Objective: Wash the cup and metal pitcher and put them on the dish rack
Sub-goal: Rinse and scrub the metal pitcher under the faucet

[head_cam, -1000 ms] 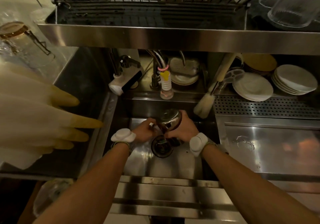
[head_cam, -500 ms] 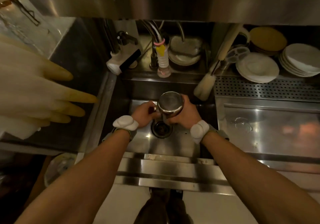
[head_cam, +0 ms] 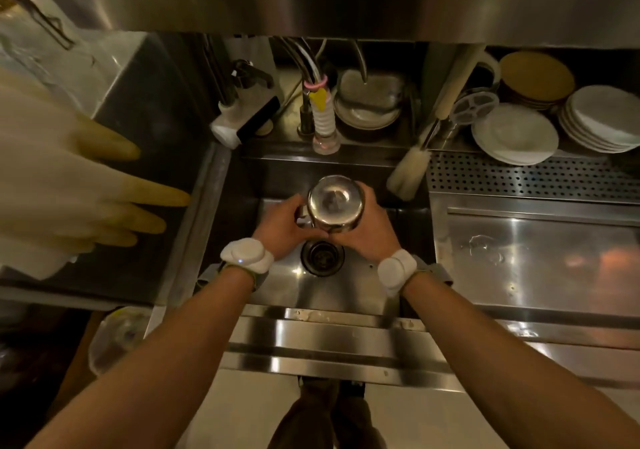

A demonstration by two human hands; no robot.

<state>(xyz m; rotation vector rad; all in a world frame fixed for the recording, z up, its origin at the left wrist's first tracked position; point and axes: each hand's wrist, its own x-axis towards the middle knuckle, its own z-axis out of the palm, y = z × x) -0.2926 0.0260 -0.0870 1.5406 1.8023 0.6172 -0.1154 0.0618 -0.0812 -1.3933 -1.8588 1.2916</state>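
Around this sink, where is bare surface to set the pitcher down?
Bare: the steel drainboard right of the sink, below the perforated strip. Crowded: the back ledge, with plates and brush. Both hands hold the metal pitcher.

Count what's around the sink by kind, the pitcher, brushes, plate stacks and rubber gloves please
Metal pitcher: 1, held by left hand and right hand
Brush: 1
Plate stacks: 3
Rubber glove: 1
Total: 6
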